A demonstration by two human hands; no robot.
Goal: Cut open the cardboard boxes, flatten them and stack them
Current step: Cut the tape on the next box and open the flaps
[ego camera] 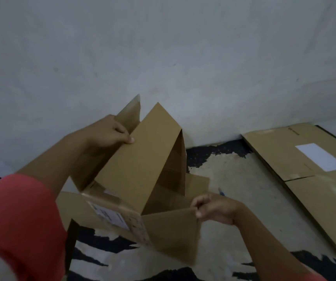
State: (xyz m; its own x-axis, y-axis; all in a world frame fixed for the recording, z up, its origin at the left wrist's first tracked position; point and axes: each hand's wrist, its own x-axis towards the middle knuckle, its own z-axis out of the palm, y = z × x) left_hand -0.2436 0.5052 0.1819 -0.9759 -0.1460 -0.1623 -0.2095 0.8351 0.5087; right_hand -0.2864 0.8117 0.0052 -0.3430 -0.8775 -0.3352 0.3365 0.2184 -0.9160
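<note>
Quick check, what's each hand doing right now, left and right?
Left hand: grips the raised panel of the cardboard box at its edge.
Right hand: pinches the edge of the box's near flap.

The left arm, in a coral-red short sleeve, reaches up and forward with its forearm bare. The left grip pinches the edge of an upright panel of the brown cardboard box, thumb on the near face. The bare right forearm enters from the lower right. The right grip pinches a lower flap's edge, fingers curled.
</note>
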